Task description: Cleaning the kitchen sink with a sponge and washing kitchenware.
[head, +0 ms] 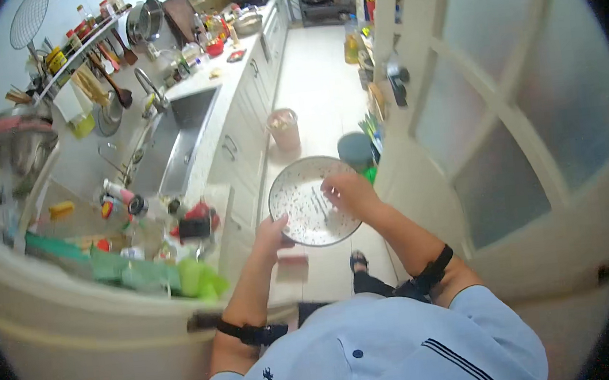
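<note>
A round white plate (300, 207) with a dark rim is held out in front of my body. Small reddish-brown specks are scattered across it, and I cannot tell whether they are printed or loose. Dark strokes run along its middle. My left hand (273, 233) grips the rim at the lower left, thumb on top and fingers hidden below. Over the plate's right side is my right hand (353, 192), its fingers bent inward and blurred. Whether it touches the plate or pinches something small is not visible.
A pink bin (283, 130) with waste in it stands on the tiled floor ahead, near a dark green bucket (357, 151). The counter with a steel sink (178, 133) runs along the left, crowded with jars and bags. A door with frosted panes (493, 89) stands at the right.
</note>
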A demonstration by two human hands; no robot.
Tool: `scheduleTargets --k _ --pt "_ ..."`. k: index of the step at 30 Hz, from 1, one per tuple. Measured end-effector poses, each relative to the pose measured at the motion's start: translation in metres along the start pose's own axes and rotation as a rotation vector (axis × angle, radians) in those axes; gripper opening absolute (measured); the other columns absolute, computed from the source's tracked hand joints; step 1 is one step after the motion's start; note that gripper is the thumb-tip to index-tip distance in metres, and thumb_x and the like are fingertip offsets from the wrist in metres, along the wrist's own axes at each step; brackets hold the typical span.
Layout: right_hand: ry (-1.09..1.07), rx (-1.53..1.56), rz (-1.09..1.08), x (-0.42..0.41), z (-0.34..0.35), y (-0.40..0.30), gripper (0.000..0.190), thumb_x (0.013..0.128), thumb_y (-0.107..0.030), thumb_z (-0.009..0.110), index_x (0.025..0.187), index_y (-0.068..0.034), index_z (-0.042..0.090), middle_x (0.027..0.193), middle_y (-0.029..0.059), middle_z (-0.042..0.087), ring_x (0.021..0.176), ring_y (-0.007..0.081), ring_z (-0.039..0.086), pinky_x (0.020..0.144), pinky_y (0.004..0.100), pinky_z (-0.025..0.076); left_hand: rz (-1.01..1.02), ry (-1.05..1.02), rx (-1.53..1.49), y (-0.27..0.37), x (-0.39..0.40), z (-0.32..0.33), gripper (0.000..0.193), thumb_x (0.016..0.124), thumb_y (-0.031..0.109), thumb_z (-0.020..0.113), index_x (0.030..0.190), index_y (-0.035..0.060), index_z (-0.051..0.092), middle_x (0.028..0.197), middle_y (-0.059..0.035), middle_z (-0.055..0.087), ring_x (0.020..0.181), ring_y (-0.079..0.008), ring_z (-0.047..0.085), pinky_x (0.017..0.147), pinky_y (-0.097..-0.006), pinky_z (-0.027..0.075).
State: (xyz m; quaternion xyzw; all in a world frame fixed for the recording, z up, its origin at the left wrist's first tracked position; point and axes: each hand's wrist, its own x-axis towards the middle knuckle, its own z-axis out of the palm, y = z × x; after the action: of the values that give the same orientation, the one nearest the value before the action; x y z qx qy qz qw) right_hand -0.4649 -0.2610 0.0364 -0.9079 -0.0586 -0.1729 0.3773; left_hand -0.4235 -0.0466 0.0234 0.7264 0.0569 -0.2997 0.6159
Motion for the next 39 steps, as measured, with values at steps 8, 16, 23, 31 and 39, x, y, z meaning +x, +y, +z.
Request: scheduleTargets --k 8,16,23,31,39 --pt "-0.239 -0.031 -0.092 0.197 0.013 0.067 0.008 0.070 -0.009 0.055 0.076 -0.006 0.058 0.073 0.0121 0.057 0.070 0.0287 0.056 0.062 0.0376 0.044 -0.002 0.155 -0.192 0.087 0.128 -0.012 0.029 0.082 0.029 0.047 0.098 0.0052 0.051 0.077 -0.0058 0.059 0.056 -0.0144 0.056 0.047 -0.0264 0.046" --pt "-0.165 0.270 -0.114 0.354 0.070 0.100 0.011 0.068 -0.001 0.059 0.078 -0.003 0.057 0.073 0.0110 0.057 0.065 0.0220 0.058 0.059 0.0284 0.047 -0.055 0.268 -0.321 0.123 0.263 -0.098 0.029 0.084 0.030 0.045 0.100 0.0075 0.051 0.082 -0.0055 0.060 0.062 -0.0144 0.057 0.054 -0.0282 0.045" --pt "-0.184 0.587 0.263 0.491 0.130 0.155 0.009 0.072 -0.003 0.058 0.080 -0.001 0.059 0.070 0.0049 0.060 0.062 0.0105 0.058 0.055 0.0217 0.045 -0.101 0.405 -0.446 0.153 0.359 -0.177 0.030 0.085 0.030 0.043 0.105 0.0078 0.049 0.084 -0.0056 0.060 0.064 -0.0162 0.057 0.055 -0.0284 0.045" --pt "-0.523 0.700 0.333 0.640 0.247 0.161 0.011 0.073 -0.005 0.057 0.083 0.001 0.058 0.076 0.0059 0.059 0.068 0.0129 0.061 0.055 0.0212 0.047 -0.114 0.670 -0.748 0.181 0.410 -0.250 0.030 0.085 0.028 0.044 0.105 0.0059 0.049 0.086 -0.0089 0.059 0.070 -0.0193 0.056 0.057 -0.0313 0.045" --pt "-0.934 0.624 0.063 0.744 0.413 0.143 0.006 0.070 -0.007 0.060 0.073 -0.002 0.058 0.061 0.0049 0.059 0.057 0.0108 0.058 0.052 0.0234 0.046 -0.193 1.109 -0.860 0.144 0.433 -0.297 0.032 0.084 0.031 0.046 0.104 0.0060 0.049 0.088 -0.0109 0.059 0.073 -0.0199 0.057 0.054 -0.0285 0.043"
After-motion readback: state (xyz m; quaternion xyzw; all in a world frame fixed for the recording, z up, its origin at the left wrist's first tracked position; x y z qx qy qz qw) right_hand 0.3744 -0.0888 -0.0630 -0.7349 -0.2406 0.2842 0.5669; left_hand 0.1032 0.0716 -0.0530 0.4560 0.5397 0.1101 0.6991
